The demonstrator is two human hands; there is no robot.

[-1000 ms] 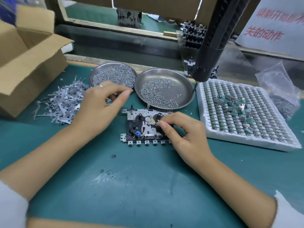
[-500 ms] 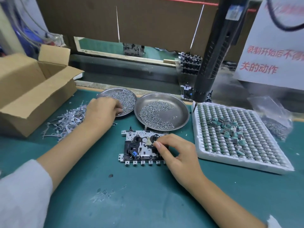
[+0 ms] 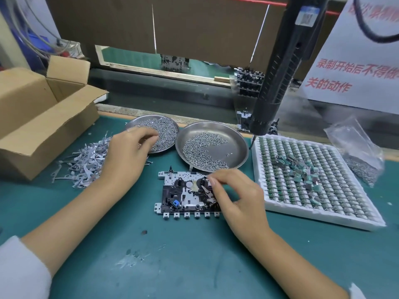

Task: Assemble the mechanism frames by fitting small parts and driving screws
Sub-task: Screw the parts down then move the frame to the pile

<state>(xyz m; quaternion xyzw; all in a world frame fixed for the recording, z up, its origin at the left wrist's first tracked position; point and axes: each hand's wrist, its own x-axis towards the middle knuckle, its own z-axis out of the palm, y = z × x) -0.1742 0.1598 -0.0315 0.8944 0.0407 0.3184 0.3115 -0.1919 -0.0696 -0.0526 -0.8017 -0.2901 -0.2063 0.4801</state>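
A metal mechanism frame (image 3: pixel 183 195) with black parts and a blue piece lies flat on the green mat, in the middle. My right hand (image 3: pixel 235 199) rests on its right side, finger and thumb pinching a small metal lever (image 3: pixel 206 189) fitted on the frame. My left hand (image 3: pixel 127 156) reaches into the left steel dish (image 3: pixel 166 130) of small screws, its curled fingertips in the pile; whether they hold a screw is hidden. A second steel dish (image 3: pixel 237 139) of screws stands just behind the frame.
A black electric screwdriver (image 3: pixel 278 67) hangs above the right dish. A white foam tray (image 3: pixel 323 216) of small green parts sits at the right, a plastic bag of screws (image 3: pixel 360 160) beyond it. Grey metal levers (image 3: pixel 82 162) are heaped at the left beside an open cardboard box (image 3: pixel 43 117).
My left hand moved from above the frame back to the left dish and dipped its fingers into the screws. My right hand stayed on the frame's right side.
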